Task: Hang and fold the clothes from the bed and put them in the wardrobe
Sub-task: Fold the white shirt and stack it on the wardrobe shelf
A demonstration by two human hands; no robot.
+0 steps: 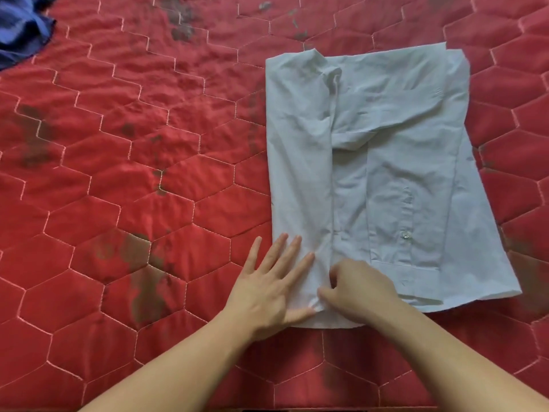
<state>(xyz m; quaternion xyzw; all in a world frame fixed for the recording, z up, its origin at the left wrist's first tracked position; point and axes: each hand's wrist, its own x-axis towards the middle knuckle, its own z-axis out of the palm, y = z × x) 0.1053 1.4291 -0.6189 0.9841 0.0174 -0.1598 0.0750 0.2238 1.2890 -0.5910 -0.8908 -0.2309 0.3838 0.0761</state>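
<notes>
Fold step: white shirt (386,173), lying on the red bed (118,173), is being pinned flat-fingered by left hand (274,288) at its near hem, pinched there by right hand (361,288); hem-to-collar fold likely next.

A bedroom in a home — the whole view is filled by a bed covered with a red quilted bedspread (148,173), stitched in pale hexagons and marked with dark worn patches. On it, toward its right side, lies a pale folded shirt (386,173); at its far left corner, a crumpled blue garment (20,28) — household laundry.
</notes>
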